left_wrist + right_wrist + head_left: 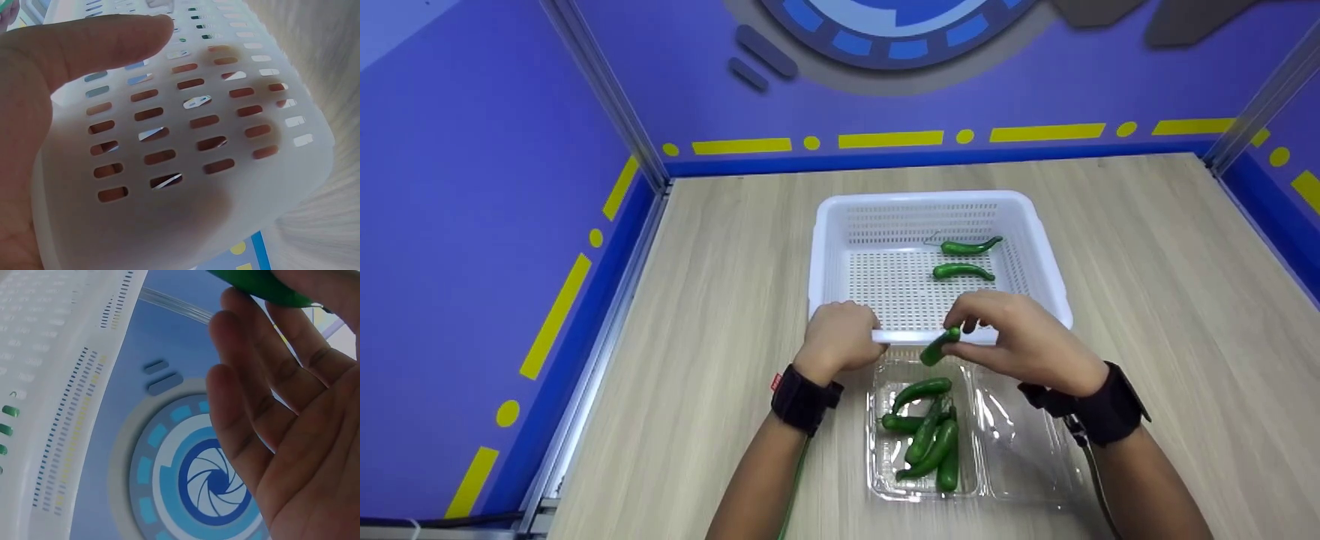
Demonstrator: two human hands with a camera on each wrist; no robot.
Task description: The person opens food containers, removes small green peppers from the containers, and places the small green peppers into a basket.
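A green chili pepper (936,350) is pinched between the thumb and fingers of my right hand (1020,337), above the far edge of a clear plastic box (872,457). The right wrist view shows the same pepper (264,287) at the top, partly cut off. My left hand (838,337) grips the near wall of a white perforated basket (915,337). In the left wrist view the thumb (112,45) lies on one side of the basket wall (169,225), with fingers showing through the slots. Two chili peppers (962,271) lie in the basket; several (937,450) are piled in the box.
The box's clear lid (1027,465) lies folded out to the right, under my right wrist. A wooden tabletop (720,300) surrounds the basket and box. Blue printed panels (900,112) stand behind and at both sides.
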